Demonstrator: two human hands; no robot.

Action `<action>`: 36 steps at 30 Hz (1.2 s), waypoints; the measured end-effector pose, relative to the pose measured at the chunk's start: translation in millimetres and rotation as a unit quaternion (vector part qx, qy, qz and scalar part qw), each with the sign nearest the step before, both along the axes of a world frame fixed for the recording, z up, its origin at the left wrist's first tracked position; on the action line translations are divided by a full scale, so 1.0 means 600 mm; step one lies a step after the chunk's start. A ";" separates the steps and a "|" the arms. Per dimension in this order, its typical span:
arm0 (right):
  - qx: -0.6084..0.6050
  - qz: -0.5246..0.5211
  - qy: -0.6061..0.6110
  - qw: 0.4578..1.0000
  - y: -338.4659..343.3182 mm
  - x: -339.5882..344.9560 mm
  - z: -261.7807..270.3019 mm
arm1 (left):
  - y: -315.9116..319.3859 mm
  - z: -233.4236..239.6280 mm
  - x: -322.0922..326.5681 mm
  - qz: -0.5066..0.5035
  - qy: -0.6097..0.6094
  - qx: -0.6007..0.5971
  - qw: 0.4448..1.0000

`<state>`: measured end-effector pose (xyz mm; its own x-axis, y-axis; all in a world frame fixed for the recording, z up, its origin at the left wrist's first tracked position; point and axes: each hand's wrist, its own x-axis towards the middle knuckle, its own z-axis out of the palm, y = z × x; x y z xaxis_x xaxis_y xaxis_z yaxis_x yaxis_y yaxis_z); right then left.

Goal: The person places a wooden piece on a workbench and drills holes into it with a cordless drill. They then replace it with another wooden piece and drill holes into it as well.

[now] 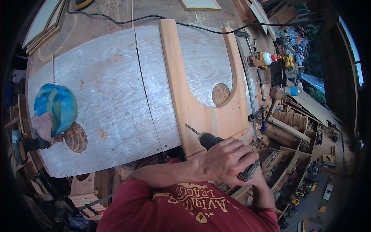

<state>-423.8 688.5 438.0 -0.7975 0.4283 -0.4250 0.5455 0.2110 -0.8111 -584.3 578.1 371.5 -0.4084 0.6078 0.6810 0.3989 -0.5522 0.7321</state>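
A power drill [211,140] is held in both hands over a U-shaped wooden board [203,119]. Over the drill's body lies my left hand [230,161], its fingers wrapped around it. My right hand [251,179] is mostly hidden beneath the left one, at the drill's handle end. The twist bit [192,129] slants towards the board's left side, its tip at or just above the surface; contact cannot be told. Small dark holes show at the board's right side. Beneath the board lies a greyish plywood panel [110,95] with round cutouts and a dark seam.
A blue tape roll [69,107] with a rag [43,124] sits left. A black cord [145,18] crosses the far side. At right are a bar clamp [246,72], a glue bottle [262,59], a mallet [275,94] and a yellow cordless tool [287,60]. Wooden compartments [289,171] hold tools.
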 end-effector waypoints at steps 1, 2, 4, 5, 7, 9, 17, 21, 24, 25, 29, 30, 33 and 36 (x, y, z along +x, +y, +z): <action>0.005 0.009 -0.024 1.000 0.002 -0.010 0.006 | -0.001 0.001 -0.002 0.009 -0.013 0.002 1.000; 0.010 0.018 -0.048 0.999 0.004 -0.016 0.008 | -0.002 0.002 -0.004 0.019 -0.026 0.004 0.999; 0.022 -0.004 -0.054 0.998 0.000 -0.021 0.017 | -0.001 0.008 -0.007 0.016 -0.030 0.010 0.999; 0.031 -0.024 -0.058 0.998 -0.001 -0.023 0.020 | -0.001 0.010 -0.009 0.013 -0.031 0.014 0.999; 0.025 -0.001 -0.046 0.999 0.008 -0.023 0.017 | -0.001 0.008 -0.011 0.020 -0.041 0.011 0.999; 0.019 0.021 -0.035 0.999 0.013 -0.027 0.016 | -0.001 0.006 -0.012 0.025 -0.051 0.008 0.998; 0.055 0.069 -0.099 0.991 0.017 -0.042 0.030 | -0.001 0.006 -0.021 0.034 -0.059 0.009 0.998; 0.078 0.057 -0.097 0.991 0.008 -0.066 0.051 | -0.001 0.010 -0.029 0.038 -0.079 0.021 0.996; 0.131 0.198 -0.092 0.967 0.018 -0.103 0.059 | -0.006 0.004 -0.035 0.061 -0.088 0.016 0.994; 0.086 0.191 -0.120 0.970 0.012 -0.121 0.060 | -0.011 0.001 -0.037 0.067 -0.099 0.011 0.993; 0.095 0.262 -0.174 0.944 0.009 -0.184 0.093 | -0.011 0.000 -0.049 0.085 -0.150 0.035 0.984; 0.124 0.310 -0.181 0.925 0.015 -0.187 0.091 | -0.011 0.000 -0.050 0.086 -0.155 0.031 0.984; 0.123 0.329 -0.187 0.917 0.020 -0.215 0.083 | -0.010 -0.005 -0.055 0.108 -0.170 0.028 0.979; 0.117 0.315 -0.156 0.929 0.022 -0.209 0.086 | -0.007 -0.004 -0.060 0.097 -0.182 0.070 0.976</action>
<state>-549.1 701.6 489.5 -0.7747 0.0290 -0.6317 0.4553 0.7188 -0.5253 -620.3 574.0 369.4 -0.7375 0.4057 0.5399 0.2334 -0.5971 0.7675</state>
